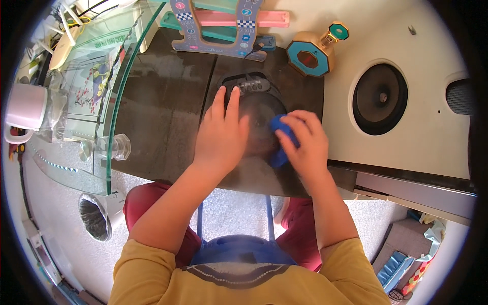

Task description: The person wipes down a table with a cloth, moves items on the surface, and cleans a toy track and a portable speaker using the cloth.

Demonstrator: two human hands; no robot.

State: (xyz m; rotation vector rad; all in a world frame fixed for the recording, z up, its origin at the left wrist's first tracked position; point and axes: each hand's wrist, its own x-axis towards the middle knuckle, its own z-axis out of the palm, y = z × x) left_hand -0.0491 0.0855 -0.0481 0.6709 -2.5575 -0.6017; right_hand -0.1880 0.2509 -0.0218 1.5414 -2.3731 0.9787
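Note:
A black device (258,119) with a large round face lies on the dark tabletop. Its button panel (249,85) is at the far end. My left hand (221,134) rests against the left side of the device, fingers stretched out, with two fingertips at the panel's edge. In my right hand (309,145) is a bunched blue cloth (278,158), pressed to the right side of the round face. The fingers of this hand are bent around the cloth and hide part of it.
The dark tabletop (157,109) carries a colourful toy ramp (218,48) at the back and a blue-and-gold bottle (310,55). To the right stands a pale speaker cabinet (340,117). A glass shelf (109,152) with a pink mug (25,109) overhangs the left side.

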